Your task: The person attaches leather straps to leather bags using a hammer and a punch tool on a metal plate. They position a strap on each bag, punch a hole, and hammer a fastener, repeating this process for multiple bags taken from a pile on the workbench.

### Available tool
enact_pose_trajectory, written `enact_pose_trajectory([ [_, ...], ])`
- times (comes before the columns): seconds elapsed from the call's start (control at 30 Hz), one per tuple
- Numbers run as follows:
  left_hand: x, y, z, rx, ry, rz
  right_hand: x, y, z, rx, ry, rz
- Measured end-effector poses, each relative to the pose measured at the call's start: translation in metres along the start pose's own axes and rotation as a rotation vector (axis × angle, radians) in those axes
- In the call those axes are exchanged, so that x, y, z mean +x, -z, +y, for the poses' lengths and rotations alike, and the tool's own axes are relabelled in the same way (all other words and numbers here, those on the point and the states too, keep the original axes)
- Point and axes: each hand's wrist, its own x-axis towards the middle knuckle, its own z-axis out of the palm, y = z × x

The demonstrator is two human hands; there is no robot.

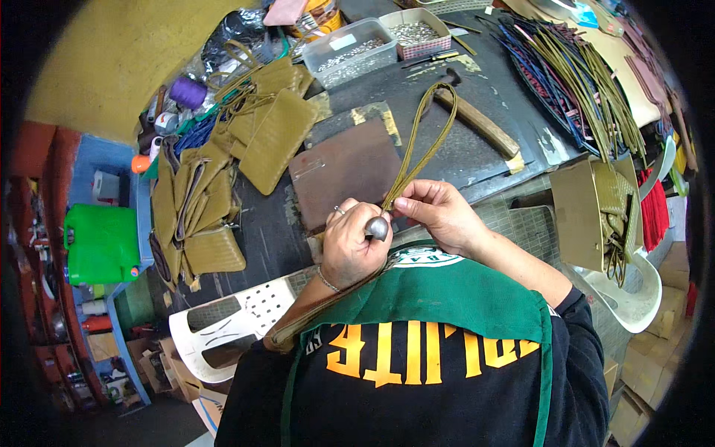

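Observation:
Just above the green apron [447,279], my hands are close together over the table's front edge. My left hand [346,242] is closed around a tool whose rounded metal end [377,228] shows above the fingers; the rest of it is hidden. My right hand [439,212] pinches the lower end of a narrow olive strap [421,156], which loops up and away over the table. Whether the tool touches the strap is unclear. Behind the left hand lies a flat brown board [346,167]. A hammer [480,123] with a wooden handle rests beyond the loop.
Olive woven pouches [201,194] are piled at the left. Far back stand a clear plastic tub [350,56] and a smaller box [413,33] of small metal parts. Bundled straps [573,82] lie far right, above a cardboard box [581,212]. White plastic chairs [223,328] stand near the table.

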Motion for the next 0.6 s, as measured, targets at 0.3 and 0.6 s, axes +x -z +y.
enact_pose_trajectory([
  [0.3,0.009,-0.027,0.013,0.212,-0.075,-0.064,-0.013,0.026,-0.009,0.03,-0.032,0.032],
  [0.6,0.011,-0.047,0.014,-0.181,0.222,-0.123,-0.02,0.045,-0.008,0.103,0.048,-0.02],
])
